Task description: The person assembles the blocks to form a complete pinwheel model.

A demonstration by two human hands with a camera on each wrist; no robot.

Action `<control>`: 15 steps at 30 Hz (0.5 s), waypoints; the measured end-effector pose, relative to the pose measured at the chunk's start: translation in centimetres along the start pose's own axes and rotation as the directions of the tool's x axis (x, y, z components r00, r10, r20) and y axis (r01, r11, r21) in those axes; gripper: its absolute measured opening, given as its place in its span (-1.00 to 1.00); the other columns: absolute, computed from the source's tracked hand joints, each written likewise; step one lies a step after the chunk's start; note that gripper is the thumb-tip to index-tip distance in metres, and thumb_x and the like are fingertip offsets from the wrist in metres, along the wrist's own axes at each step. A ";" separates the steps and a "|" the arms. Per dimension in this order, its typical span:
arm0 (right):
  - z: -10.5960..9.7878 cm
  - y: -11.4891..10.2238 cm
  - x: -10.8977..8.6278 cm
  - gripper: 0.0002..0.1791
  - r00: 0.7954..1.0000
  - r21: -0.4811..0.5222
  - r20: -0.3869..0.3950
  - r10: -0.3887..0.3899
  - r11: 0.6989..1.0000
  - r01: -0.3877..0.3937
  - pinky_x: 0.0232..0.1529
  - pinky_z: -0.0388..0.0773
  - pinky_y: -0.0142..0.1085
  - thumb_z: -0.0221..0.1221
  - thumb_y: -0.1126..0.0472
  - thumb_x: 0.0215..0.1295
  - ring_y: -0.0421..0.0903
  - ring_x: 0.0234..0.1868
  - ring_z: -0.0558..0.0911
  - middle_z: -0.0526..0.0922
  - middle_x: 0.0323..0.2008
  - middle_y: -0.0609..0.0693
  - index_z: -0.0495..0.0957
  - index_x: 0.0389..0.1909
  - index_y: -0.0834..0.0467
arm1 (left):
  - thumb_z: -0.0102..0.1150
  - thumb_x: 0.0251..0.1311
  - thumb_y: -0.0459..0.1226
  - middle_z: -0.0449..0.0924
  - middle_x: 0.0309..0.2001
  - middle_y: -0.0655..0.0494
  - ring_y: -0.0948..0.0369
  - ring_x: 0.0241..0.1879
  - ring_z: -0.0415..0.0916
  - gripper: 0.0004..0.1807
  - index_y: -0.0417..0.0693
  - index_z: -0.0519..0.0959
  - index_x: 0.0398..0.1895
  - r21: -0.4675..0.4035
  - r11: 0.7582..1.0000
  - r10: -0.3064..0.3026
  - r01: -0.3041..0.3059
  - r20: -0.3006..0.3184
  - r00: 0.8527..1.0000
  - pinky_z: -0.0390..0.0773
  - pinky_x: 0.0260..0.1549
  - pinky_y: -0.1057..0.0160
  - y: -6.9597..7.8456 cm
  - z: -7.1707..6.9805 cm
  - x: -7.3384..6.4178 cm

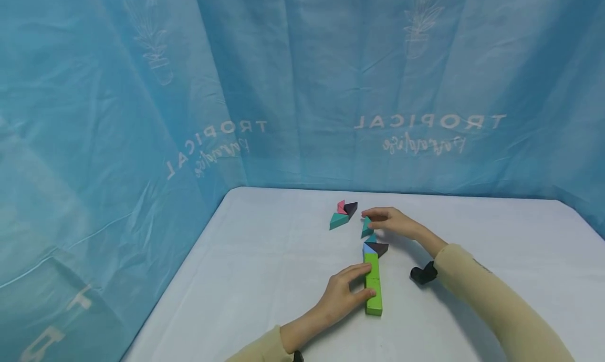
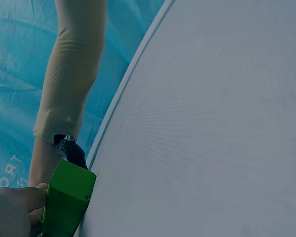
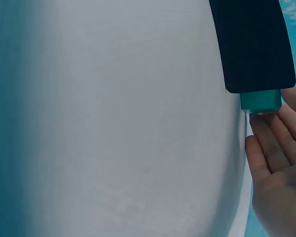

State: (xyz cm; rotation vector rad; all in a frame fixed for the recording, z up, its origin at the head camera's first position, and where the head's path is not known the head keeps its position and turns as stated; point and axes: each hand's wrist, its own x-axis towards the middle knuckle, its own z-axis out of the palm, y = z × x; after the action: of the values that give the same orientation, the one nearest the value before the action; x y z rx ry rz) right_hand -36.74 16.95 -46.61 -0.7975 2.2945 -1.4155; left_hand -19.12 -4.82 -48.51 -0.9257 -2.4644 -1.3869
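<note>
Two bright green blocks lie end to end on the white table, their long row pointing away from me. My left hand rests against their left side, thumb on the nearer block and fingertips on the farther one. Beyond the row, my right hand pinches a teal triangular block between thumb and fingers. In the right wrist view, a dark slab covers part of this teal block. Between it and the green row lie another teal triangle, a blue triangle and a black triangle.
Left of my right hand sits a loose group: a pink piece, a black triangle and a teal triangle. Blue printed curtains hang behind and to the left of the table. A black wrist device hangs by the right sleeve.
</note>
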 end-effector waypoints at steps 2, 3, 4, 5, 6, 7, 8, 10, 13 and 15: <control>0.0 -0.1 -0.2 -0.45 1.000 -0.014 0.000 0.003 1.000 -0.003 0.24 0.25 0.10 0.17 0.14 0.32 0.11 0.26 0.35 0.44 0.21 0.14 0.35 0.28 0.24 | 0.30 0.14 -0.18 0.49 0.15 0.07 0.23 0.19 0.37 -0.47 -0.20 0.49 0.16 0.002 1.000 -0.002 0.002 0.006 1.000 0.35 0.18 0.27 0.0 0.1 0.1; 0.0 -0.1 -0.2 -0.46 1.000 -0.015 0.004 0.002 1.000 -0.002 0.24 0.25 0.10 0.16 0.15 0.32 0.11 0.25 0.35 0.44 0.21 0.15 0.36 0.28 0.25 | 0.30 0.15 -0.18 0.49 0.16 0.07 0.24 0.19 0.37 -0.47 -0.20 0.49 0.17 0.003 1.000 -0.005 0.005 0.010 1.000 0.35 0.18 0.27 -0.1 0.1 0.1; 0.0 -0.1 -0.2 -0.46 1.000 -0.017 0.012 -0.003 1.000 0.004 0.23 0.25 0.11 0.16 0.15 0.32 0.12 0.25 0.35 0.44 0.21 0.16 0.36 0.27 0.26 | 0.30 0.15 -0.18 0.49 0.16 0.07 0.24 0.19 0.37 -0.48 -0.20 0.49 0.16 0.005 1.000 -0.006 0.006 0.012 1.000 0.35 0.18 0.27 -0.1 0.1 0.2; 0.0 -0.1 -0.3 -0.47 1.000 -0.014 0.017 0.000 1.000 0.000 0.23 0.26 0.11 0.16 0.16 0.32 0.11 0.25 0.36 0.44 0.21 0.15 0.37 0.27 0.25 | 0.30 0.15 -0.19 0.49 0.16 0.07 0.24 0.19 0.37 -0.48 -0.21 0.49 0.16 0.009 1.000 -0.005 0.005 0.012 1.000 0.35 0.18 0.27 -0.1 0.1 0.2; 0.0 -0.1 -0.3 -0.48 1.000 -0.015 0.020 0.001 1.000 -0.001 0.23 0.26 0.11 0.16 0.16 0.32 0.11 0.25 0.36 0.45 0.21 0.14 0.38 0.26 0.25 | 0.30 0.15 -0.19 0.49 0.15 0.07 0.24 0.19 0.37 -0.48 -0.21 0.49 0.16 0.010 1.000 -0.004 0.004 0.013 1.000 0.34 0.18 0.28 -0.1 0.1 0.2; -0.1 -0.1 -0.3 -0.49 1.000 -0.011 0.022 0.005 1.000 -0.005 0.23 0.25 0.11 0.16 0.16 0.32 0.10 0.24 0.36 0.45 0.21 0.13 0.39 0.25 0.24 | 0.30 0.14 -0.19 0.50 0.15 0.06 0.24 0.19 0.37 -0.48 -0.21 0.49 0.16 0.012 1.000 0.000 0.000 0.011 1.000 0.35 0.18 0.28 -0.1 0.0 0.2; -0.1 -0.1 -0.3 -0.49 1.000 -0.005 0.023 0.008 1.000 -0.008 0.24 0.25 0.10 0.16 0.17 0.32 0.09 0.24 0.36 0.45 0.21 0.12 0.39 0.25 0.24 | 0.31 0.14 -0.20 0.50 0.15 0.06 0.24 0.19 0.37 -0.48 -0.21 0.49 0.16 0.014 1.000 0.004 -0.004 0.009 1.000 0.35 0.18 0.28 -0.1 0.0 0.3; -0.1 -0.2 -0.4 -0.50 1.000 0.009 0.027 0.009 1.000 -0.009 0.24 0.24 0.10 0.16 0.18 0.31 0.08 0.25 0.36 0.45 0.21 0.11 0.40 0.25 0.24 | 0.31 0.14 -0.20 0.50 0.15 0.06 0.23 0.19 0.37 -0.48 -0.22 0.49 0.16 0.017 1.000 0.009 -0.009 0.006 1.000 0.34 0.18 0.28 -0.1 0.0 0.3; -0.2 -0.1 -0.4 -0.50 0.999 0.038 0.041 0.009 0.999 -0.011 0.25 0.24 0.09 0.16 0.19 0.31 0.08 0.26 0.34 0.44 0.22 0.10 0.40 0.25 0.24 | 0.30 0.14 -0.19 0.50 0.15 0.07 0.23 0.19 0.37 -0.47 -0.22 0.49 0.16 0.017 1.000 0.004 -0.004 0.007 1.000 0.34 0.18 0.28 -0.2 0.0 0.3; -0.1 -0.1 -0.4 -0.50 0.999 0.047 0.052 0.004 0.999 -0.007 0.25 0.25 0.09 0.16 0.20 0.32 0.08 0.27 0.34 0.44 0.22 0.11 0.39 0.25 0.25 | 0.30 0.15 -0.18 0.49 0.15 0.08 0.23 0.19 0.37 -0.47 -0.21 0.49 0.16 0.015 1.000 -0.001 0.001 0.010 1.000 0.34 0.18 0.28 -0.2 0.0 0.2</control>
State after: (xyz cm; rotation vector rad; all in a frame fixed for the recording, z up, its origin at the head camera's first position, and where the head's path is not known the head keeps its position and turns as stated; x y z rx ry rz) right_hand -36.45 17.29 -46.45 -0.8035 2.2149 -1.4246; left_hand -19.39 -4.78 -48.60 -0.9307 -2.4800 -1.3649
